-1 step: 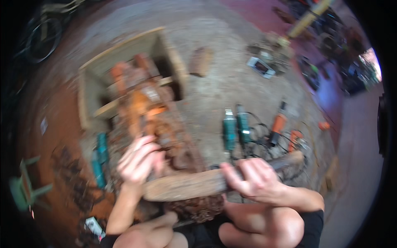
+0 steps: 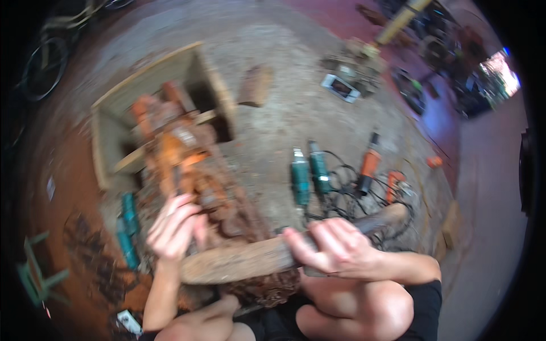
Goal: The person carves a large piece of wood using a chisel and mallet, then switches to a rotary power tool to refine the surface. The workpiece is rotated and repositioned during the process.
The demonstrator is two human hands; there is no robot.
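Note:
A long carved piece of reddish-brown wood (image 2: 242, 207) stretches from my lap up to a wooden box, its far end resting over the box's crossbar. Over its left side, my left hand (image 2: 173, 227) is closed around a thin dark chisel (image 2: 177, 181), whose tip points at the orange-brown carved part; blur hides whether it touches. My right hand (image 2: 335, 247) grips a thick, rough wooden club (image 2: 239, 264) by its narrower right part. The club lies crosswise above my lap, its broad end close to my left wrist.
The open wooden box (image 2: 219, 85) stands ahead on the left, a wood block (image 2: 255, 85) beside it. Green power tools (image 2: 300, 179), an orange one (image 2: 369, 167) and black cords lie to the right. More green tools (image 2: 129, 213) lie left. A phone (image 2: 340, 88) rests farther off.
The whole view has shifted, so the scene sits slightly farther left. Both hands keep their hold on the chisel and the club, with little visible movement against the carving.

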